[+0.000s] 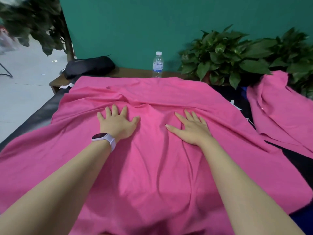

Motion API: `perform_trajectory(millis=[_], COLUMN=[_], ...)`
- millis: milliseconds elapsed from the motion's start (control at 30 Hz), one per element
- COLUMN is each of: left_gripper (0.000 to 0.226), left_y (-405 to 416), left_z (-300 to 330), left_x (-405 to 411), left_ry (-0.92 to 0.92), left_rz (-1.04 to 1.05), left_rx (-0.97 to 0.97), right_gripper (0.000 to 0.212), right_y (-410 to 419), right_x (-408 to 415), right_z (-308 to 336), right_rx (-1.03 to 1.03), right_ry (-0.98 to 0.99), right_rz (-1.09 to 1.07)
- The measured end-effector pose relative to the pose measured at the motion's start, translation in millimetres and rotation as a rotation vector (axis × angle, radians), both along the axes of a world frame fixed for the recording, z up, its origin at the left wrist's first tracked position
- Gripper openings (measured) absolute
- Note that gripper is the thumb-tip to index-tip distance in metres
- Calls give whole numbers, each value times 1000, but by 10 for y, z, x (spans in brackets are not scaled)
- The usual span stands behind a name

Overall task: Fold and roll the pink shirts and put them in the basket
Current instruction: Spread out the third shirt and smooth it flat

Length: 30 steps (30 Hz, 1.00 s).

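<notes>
A large pink shirt [152, 167] lies spread out and wrinkled over the dark table in front of me. My left hand [117, 122], with a pale watch on the wrist, presses flat on the cloth with its fingers splayed. My right hand [190, 128] lies flat on the shirt just to the right, fingers straight and spread. A second pink shirt [277, 112] lies crumpled at the right side of the table. No basket is in view.
A clear water bottle [157, 64] stands at the table's far edge by the green wall. A black bag [89, 66] sits far left. Leafy potted plants [237, 56] crowd the far right. The table's left edge [39, 116] drops to a pale floor.
</notes>
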<state>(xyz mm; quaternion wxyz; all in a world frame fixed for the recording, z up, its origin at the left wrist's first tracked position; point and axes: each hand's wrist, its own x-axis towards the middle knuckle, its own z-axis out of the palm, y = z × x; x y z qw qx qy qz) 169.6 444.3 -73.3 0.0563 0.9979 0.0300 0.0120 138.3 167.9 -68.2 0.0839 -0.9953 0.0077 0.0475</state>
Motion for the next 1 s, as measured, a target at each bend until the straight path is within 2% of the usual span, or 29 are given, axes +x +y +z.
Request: perform_trajectory(millis=[633,800,867,933,1000], left_gripper=[85,84,74,46,26], left_y=[-64,-75,-83,-123,-133], left_z=[-48,-41,5,74,132], left_x=[1723,1889,1811,1649,1428], left_ry=[-12,-19,-105,-291,-304], left_rz=[-85,-108,-106,-109,-88], left_rx=[1,2,-49,-54,-79], right_gripper=[108,93,79,63,49], right_y=[-258,-285,-257,-194,-158], right_x=[1495,1676,1605,1460,1292], right_z=[-60,-52,-32,1,22], right_rx=[-41,-41,-27,-91,-148], right_ry=[-53,-93,-254,-477,-493], right_rz=[-47,-19,-18,-10,10])
